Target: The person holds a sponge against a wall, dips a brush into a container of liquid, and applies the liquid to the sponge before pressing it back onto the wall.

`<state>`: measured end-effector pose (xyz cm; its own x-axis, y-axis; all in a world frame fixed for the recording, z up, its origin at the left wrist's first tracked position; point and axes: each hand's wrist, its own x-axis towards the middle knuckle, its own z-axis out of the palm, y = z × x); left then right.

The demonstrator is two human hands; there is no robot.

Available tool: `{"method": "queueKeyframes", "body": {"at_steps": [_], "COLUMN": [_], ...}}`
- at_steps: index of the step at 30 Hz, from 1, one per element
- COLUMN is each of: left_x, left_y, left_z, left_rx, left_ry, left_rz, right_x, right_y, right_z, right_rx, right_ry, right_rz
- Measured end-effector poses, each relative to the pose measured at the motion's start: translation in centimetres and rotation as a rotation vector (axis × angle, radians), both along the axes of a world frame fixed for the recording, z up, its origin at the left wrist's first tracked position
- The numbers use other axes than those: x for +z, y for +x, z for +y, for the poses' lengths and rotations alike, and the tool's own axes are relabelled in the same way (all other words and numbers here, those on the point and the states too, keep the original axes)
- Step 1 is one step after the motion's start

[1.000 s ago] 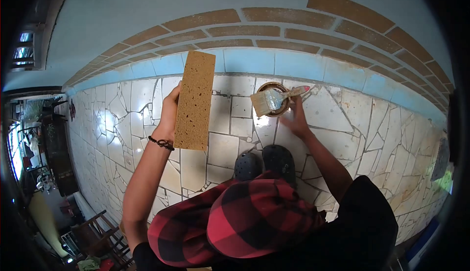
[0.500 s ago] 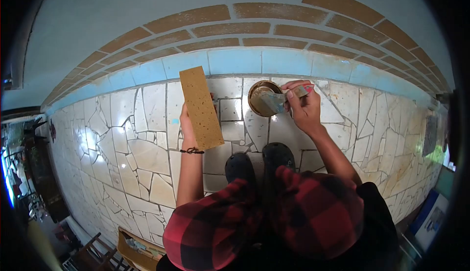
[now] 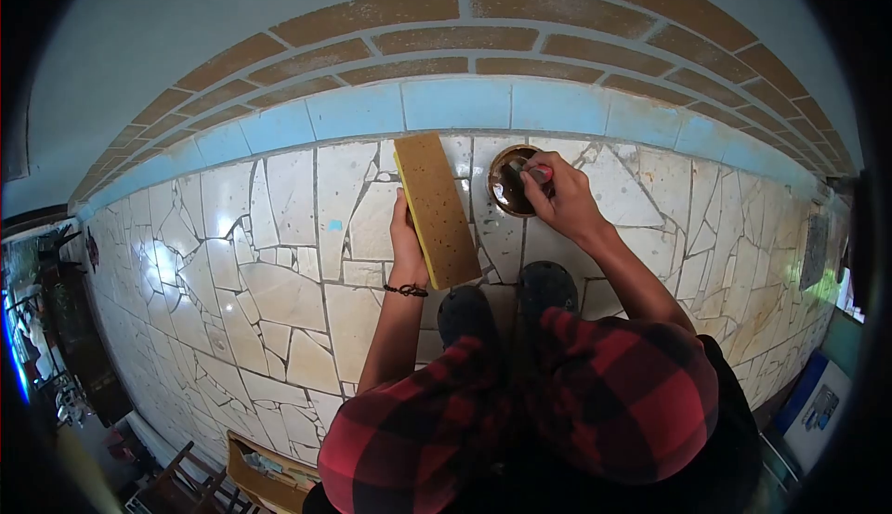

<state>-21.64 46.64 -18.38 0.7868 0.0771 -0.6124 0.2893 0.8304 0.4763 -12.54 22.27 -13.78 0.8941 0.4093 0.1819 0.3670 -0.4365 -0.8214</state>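
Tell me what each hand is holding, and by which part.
The left hand holds the sponge block along its left long edge; the right hand grips the brush by its handle.

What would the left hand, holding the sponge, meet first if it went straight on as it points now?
Most likely the light-blue tile band, with the sponge reaching it before the left hand; depth is hard to judge.

The one view looks steeply down from the wearer's head, above the knees (image 3: 520, 412), facing the wall (image 3: 279, 3) beyond the floor (image 3: 279, 291).
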Motion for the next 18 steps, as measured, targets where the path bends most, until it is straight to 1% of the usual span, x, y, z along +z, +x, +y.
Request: {"method": "queueKeyframes", "body": {"at_steps": [2,6,9,12,15,18], "left_x": [-0.1,-0.3,-0.5,-0.5,-0.3,-0.3], "left_y": [-0.1,-0.2,0.0,0.2,0.6,0.8], "left_z": [0.1,0.7,1.0,1.2,1.0,0.9], "left_rx": [0.011,0.019,0.021,0.016,0.027,0.007], "left_ry": [0.018,0.007,-0.005,-0.014,0.007,0.013], "left_rz": [0.057,0.036,0.029,0.043,0.086,0.116], "right_x": [-0.5,-0.5,-0.2,0.3,-0.2,0.1], "right_y": [0.7,1.3,1.5,1.1,1.3,1.1], "right_z": [0.0,-0.2,0.0,0.0,0.2,0.1], "right_rx": [0.036,0.067,0.122,0.088,0.083,0.066], "right_ry": [-0.009,-0.015,-0.034,-0.039,-0.04,-0.05], "right_rz": [-0.008,0.002,-0.079,0.059,-0.095,0.043]}}
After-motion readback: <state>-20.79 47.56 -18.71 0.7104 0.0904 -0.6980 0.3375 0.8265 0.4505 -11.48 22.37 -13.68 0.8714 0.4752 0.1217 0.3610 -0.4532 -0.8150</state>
